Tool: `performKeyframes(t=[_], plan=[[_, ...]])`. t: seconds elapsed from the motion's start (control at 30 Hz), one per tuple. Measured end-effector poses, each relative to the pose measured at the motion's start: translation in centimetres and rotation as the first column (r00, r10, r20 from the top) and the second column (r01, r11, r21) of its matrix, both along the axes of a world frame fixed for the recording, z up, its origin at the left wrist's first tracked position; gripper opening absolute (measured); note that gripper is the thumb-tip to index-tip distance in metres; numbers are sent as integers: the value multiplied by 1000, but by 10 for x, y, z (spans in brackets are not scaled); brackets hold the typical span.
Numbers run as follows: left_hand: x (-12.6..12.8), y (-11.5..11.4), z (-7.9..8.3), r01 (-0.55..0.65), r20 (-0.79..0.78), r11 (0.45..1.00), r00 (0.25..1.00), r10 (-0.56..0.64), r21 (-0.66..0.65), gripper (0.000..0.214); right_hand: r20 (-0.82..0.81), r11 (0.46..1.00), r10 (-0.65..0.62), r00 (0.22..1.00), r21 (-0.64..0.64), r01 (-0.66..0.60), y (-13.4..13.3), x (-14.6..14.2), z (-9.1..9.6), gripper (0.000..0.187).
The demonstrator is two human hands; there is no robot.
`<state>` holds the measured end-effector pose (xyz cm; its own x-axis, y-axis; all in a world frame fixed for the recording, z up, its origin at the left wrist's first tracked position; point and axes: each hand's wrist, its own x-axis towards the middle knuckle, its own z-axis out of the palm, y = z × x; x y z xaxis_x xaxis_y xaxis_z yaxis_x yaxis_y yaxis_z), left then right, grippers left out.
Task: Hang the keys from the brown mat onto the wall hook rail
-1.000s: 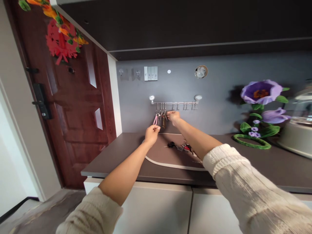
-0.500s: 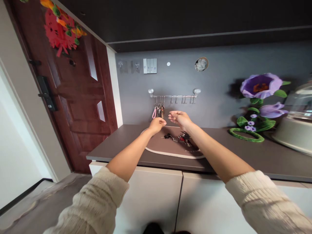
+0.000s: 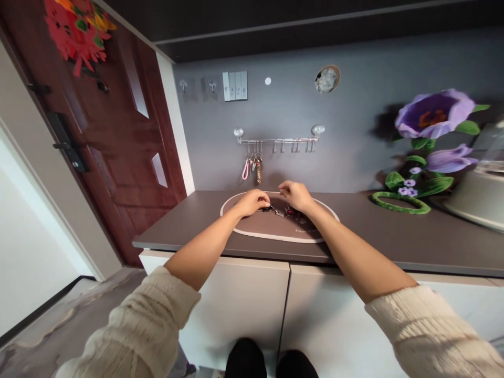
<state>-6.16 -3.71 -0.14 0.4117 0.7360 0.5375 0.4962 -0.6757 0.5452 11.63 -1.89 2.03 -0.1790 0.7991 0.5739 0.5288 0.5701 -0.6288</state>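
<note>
My left hand [image 3: 254, 202] is low over the brown mat, its thumb and fingers closed on a black-headed key [image 3: 266, 208]. This key lies toward the left of a bunch of keys [image 3: 290, 212] with a red piece in it, partly hidden by my right hand. Just above that bunch, my right hand [image 3: 296, 196] has loosely bent fingers, with nothing visible between them. The oval mat [image 3: 271, 233] has a pale border and lies on the dark countertop. Behind my hands, several keys with a pink loop [image 3: 245, 169] and a brown tag [image 3: 259, 172] hang from a clear hook rail [image 3: 279, 140].
Purple artificial flowers [image 3: 435, 118] stand to the right on a green ring base, beside a pale rounded appliance [image 3: 478, 197]. A dark red door [image 3: 118, 173] is at the left. A dark cabinet [image 3: 295, 21] overhangs the countertop [image 3: 370, 231].
My left hand has come down onto the black-headed key on the mat. My right hand has lowered toward the bunch, its fingers more bent. The view has tilted down slightly.
</note>
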Motion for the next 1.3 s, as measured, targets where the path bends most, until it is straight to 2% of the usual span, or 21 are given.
performKeyframes(t=[0.23,0.37,0.47,0.6,0.77,0.97,1.13,1.23,1.3], plan=[[2,5,-2,-1,-109,1000,994,4,31,9,185,998,-44,982,59,33,2,-7,-7,16],[2,5,-1,-13,-215,1000,976,19,28,14,355,995,-77,932,80,52,0,-9,-5,20],[1,3,0,-22,-233,1000,972,25,15,15,404,993,-100,909,98,65,-1,-10,-5,22],[-1,4,1,-21,-153,1000,988,23,14,15,414,993,-110,904,95,77,-1,-10,-5,23],[-2,6,2,-84,53,988,994,91,-131,13,410,993,-108,906,95,76,-1,-11,-5,22],[-1,7,3,-83,280,973,949,142,-213,13,339,997,-70,938,59,54,1,-11,-5,19],[1,10,4,15,455,957,882,124,-291,12,151,999,-7,988,-49,15,0,-12,-3,14],[2,12,4,82,545,940,830,119,-330,11,-30,987,96,995,-126,-99,-3,-14,-2,13],[3,11,4,118,592,923,795,132,-365,10,-156,964,171,973,-180,-198,-5,-15,-1,14]])
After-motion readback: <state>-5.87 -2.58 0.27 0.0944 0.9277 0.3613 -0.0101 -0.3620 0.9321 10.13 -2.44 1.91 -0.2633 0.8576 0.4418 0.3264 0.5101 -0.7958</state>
